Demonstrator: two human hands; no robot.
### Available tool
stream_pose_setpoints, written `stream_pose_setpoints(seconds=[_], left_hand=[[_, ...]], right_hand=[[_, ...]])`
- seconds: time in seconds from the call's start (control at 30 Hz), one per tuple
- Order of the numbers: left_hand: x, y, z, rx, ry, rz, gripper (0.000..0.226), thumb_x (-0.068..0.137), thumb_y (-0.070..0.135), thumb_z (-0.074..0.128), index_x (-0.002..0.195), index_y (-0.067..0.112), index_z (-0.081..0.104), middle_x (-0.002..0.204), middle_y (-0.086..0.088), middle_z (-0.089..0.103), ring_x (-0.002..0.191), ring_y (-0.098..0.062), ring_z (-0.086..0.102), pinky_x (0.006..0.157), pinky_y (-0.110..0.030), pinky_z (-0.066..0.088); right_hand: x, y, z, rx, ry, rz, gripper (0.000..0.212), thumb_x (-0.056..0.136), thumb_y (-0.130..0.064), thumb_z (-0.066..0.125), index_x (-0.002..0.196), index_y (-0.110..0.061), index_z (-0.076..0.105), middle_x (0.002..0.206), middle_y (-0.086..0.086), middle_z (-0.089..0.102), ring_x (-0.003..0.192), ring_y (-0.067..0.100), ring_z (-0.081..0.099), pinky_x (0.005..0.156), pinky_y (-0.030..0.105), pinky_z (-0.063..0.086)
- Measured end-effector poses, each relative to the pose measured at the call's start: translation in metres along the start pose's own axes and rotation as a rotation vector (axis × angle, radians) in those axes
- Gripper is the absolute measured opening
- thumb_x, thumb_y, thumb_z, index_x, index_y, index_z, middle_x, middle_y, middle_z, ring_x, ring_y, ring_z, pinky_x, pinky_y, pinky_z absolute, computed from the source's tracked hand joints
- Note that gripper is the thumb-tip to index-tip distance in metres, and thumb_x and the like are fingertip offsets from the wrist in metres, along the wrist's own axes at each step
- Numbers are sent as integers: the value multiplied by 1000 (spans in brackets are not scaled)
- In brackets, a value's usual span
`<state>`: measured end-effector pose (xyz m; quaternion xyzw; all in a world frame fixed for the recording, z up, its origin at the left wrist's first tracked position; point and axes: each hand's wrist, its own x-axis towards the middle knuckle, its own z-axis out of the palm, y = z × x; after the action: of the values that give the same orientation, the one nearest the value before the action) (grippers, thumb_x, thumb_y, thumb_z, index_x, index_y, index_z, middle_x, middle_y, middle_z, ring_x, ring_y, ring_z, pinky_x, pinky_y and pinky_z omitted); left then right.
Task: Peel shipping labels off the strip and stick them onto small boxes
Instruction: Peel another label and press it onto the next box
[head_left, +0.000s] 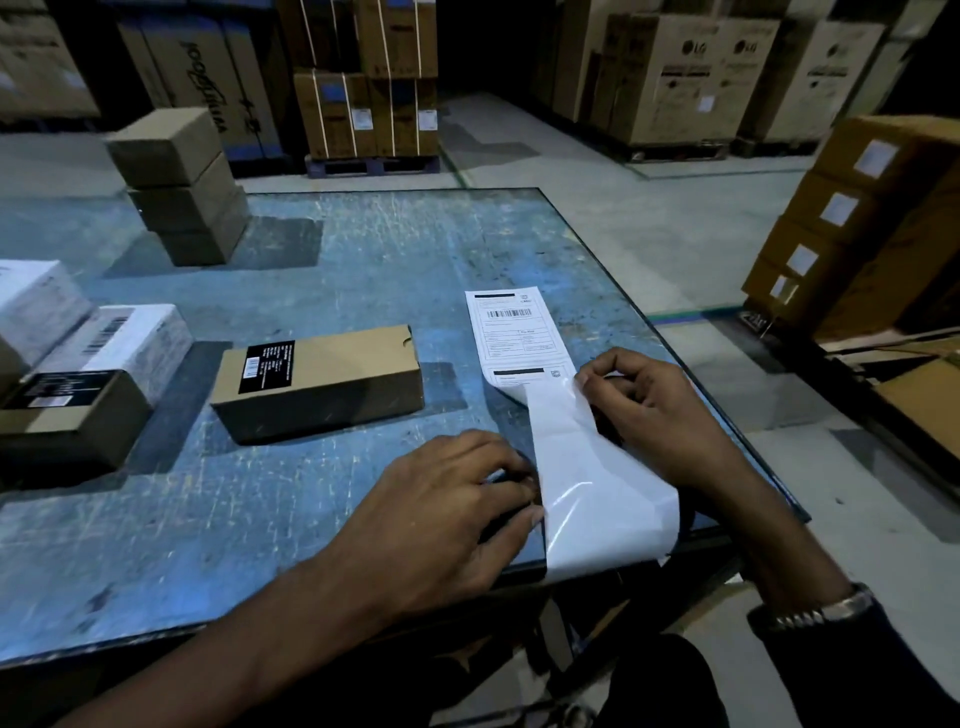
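The print on the label strip (524, 353) beyond the right hand (652, 415) is too small to read. The left hand (447, 499) hides its own fingertips behind the strip's glossy backing. Left of both hands, the white boxes (47, 306) are cut by the frame edge. Distant cartons (691, 78) are blurred.

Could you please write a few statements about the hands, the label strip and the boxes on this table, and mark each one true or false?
1. Both hands hold the label strip. True: left hand, right hand.
2. A brown box lies left of the strip. True.
3. The brown box is held in the left hand. False: it lies untouched on the table.
4. The stacked boxes stand at the table's near edge. False: they stand at the far left.
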<state>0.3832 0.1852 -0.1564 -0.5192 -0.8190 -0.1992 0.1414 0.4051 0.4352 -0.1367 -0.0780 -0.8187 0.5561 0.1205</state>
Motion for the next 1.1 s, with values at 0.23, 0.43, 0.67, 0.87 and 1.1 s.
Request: stream_pose_setpoints(seconds=[0.23, 0.43, 0.67, 0.87, 1.1], left_hand=[[-1, 10, -12, -71, 196, -68, 14, 101, 30, 67, 99, 17, 73, 121, 1, 70, 106, -21, 68, 81, -40, 56], [-1, 8, -11, -88, 55, 46, 36, 106, 40, 62, 128, 15, 75, 135, 3, 72, 126, -16, 65, 105, -35, 51], [-1, 5, -7, -37, -129, 94, 41, 108, 50, 55, 125, 22, 78, 137, 8, 72, 126, -10, 65, 114, -35, 45], [1, 4, -6, -81, -94, 80, 34, 107, 45, 61, 120, 21, 81, 131, 8, 75, 120, -11, 68, 99, -36, 52], [3, -2, 0, -163, -40, 33, 26, 105, 41, 64, 117, 24, 81, 123, 13, 75, 112, -9, 68, 91, -36, 55]], right_hand=[[-8, -9, -1, -10, -104, -75, 16, 102, -9, 71, 88, -4, 74, 63, 8, 67, 53, 12, 55, 55, 17, 43], [-18, -12, 2, -52, -118, -128, 14, 98, -16, 78, 85, -11, 81, 67, -2, 73, 54, 6, 64, 56, 14, 45], [-11, -10, 1, -98, -135, -141, 16, 100, -10, 74, 85, -7, 77, 68, 10, 74, 53, 6, 60, 56, 12, 45], [12, 4, -10, -95, 68, -96, 15, 94, -8, 74, 79, -10, 76, 68, 7, 73, 59, 11, 60, 61, 32, 50], [18, 14, -6, -85, 167, -79, 16, 94, -14, 75, 78, -17, 78, 69, -6, 71, 64, 6, 57, 67, 31, 47]])
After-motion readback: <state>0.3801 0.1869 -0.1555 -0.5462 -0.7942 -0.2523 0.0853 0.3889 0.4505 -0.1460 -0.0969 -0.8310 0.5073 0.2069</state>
